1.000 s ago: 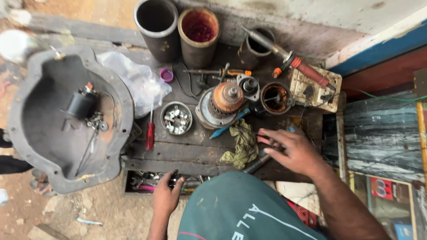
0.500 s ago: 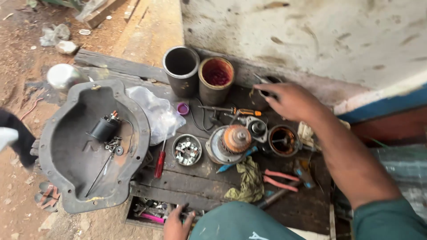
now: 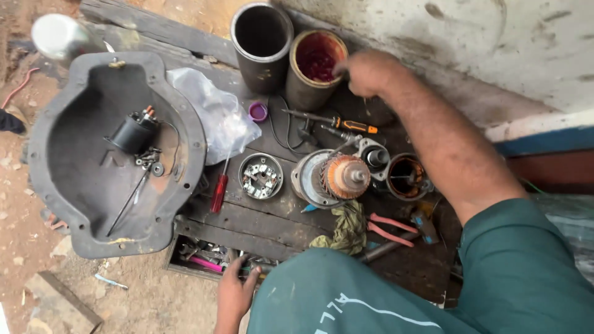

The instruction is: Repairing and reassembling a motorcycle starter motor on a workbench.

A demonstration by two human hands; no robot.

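The right hand (image 3: 366, 72) hovered, its fingers curled closed on nothing visible, at the rim of the red-lined can (image 3: 317, 68) at the bench's (image 3: 260, 219) far edge, calling for a steady reach, while the left hand (image 3: 234, 295), loosely open, rested beside the tool tray (image 3: 207, 258).

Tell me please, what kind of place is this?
Probably an outdoor repair spot for motor parts, on bare ground beside a wall. A copper-wound armature, screwdrivers and red-handled pliers lie on greasy wooden planks. The right hand reaches by a rusty can; the left hand rests at a tool tray.
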